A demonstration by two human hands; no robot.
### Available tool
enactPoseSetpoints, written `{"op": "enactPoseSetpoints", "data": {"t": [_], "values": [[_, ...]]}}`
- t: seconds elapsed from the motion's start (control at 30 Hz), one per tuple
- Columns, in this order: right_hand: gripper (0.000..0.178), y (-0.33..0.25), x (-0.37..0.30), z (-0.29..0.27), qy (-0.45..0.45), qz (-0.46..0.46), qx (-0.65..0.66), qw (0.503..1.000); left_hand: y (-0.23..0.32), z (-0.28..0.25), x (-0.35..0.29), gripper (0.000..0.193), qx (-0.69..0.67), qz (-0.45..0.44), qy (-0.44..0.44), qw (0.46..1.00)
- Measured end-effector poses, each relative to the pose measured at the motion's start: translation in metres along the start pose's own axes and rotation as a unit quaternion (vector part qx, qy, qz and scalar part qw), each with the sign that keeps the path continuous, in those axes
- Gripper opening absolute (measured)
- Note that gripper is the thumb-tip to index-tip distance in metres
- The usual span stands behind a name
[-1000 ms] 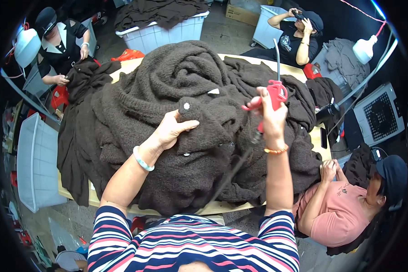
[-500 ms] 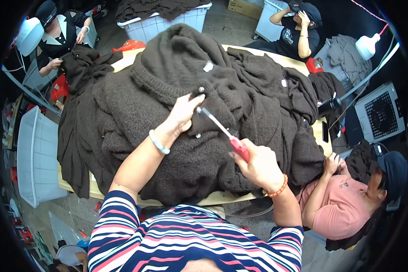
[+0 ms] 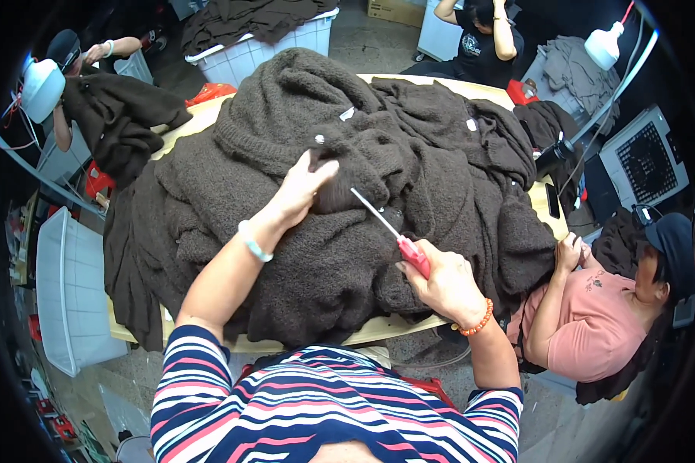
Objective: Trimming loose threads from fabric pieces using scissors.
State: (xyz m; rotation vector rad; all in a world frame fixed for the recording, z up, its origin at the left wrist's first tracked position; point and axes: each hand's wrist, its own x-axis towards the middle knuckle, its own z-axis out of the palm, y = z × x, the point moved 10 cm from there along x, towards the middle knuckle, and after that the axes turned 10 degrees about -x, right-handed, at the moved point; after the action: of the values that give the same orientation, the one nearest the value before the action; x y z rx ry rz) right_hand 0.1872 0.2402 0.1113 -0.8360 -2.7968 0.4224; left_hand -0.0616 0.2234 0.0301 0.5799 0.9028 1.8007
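A dark brown knitted cardigan (image 3: 278, 116) with shiny buttons lies on top of a heap of similar brown knitwear (image 3: 208, 193). My left hand (image 3: 297, 193) grips the cardigan's front edge, just below one shiny button (image 3: 320, 139). The cloth by those fingers is blurred. In my right hand (image 3: 449, 287) is a red-handled tool (image 3: 413, 253) with a thin straight metal shaft, like a screwdriver. Its tip points up and left, a short way right of my left hand and apart from it. The kind of tip is too small to make out.
The heap covers most of a pale wooden table (image 3: 347, 337). Co-workers sit at the far left, far right and near right (image 3: 594, 332). White bins (image 3: 77, 293) stand around the table. A phone (image 3: 552, 201) lies at its right edge, by a lamp (image 3: 602, 46).
My left hand has shifted slightly left along the cardigan edge, and the tool's tip has come away from it. The far-left co-worker has lifted a brown garment.
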Motion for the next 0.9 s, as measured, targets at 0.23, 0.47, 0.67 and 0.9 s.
{"op": "enactPoseSetpoints", "data": {"t": [0.23,0.47,0.67,0.9], "values": [[0.024,0.005,-0.013,0.003,0.009,-0.008,0.079,0.997,0.032,-0.002,-0.060,0.077,0.437,-0.022,-0.006,0.899],[0.024,-0.004,-0.010,-0.003,0.013,-0.024,0.081,0.996,0.051,0.039,-0.038,0.012,0.608,0.233,-0.118,0.750],[0.024,-0.005,0.003,-0.022,0.008,-0.002,0.070,0.997,0.073,0.014,0.031,0.015,0.135,-0.004,-0.039,0.990],[0.021,-0.009,0.017,-0.013,-0.045,-0.024,-0.036,0.998,0.050,-0.023,0.037,0.025,-0.063,-0.110,0.132,0.983]]}}
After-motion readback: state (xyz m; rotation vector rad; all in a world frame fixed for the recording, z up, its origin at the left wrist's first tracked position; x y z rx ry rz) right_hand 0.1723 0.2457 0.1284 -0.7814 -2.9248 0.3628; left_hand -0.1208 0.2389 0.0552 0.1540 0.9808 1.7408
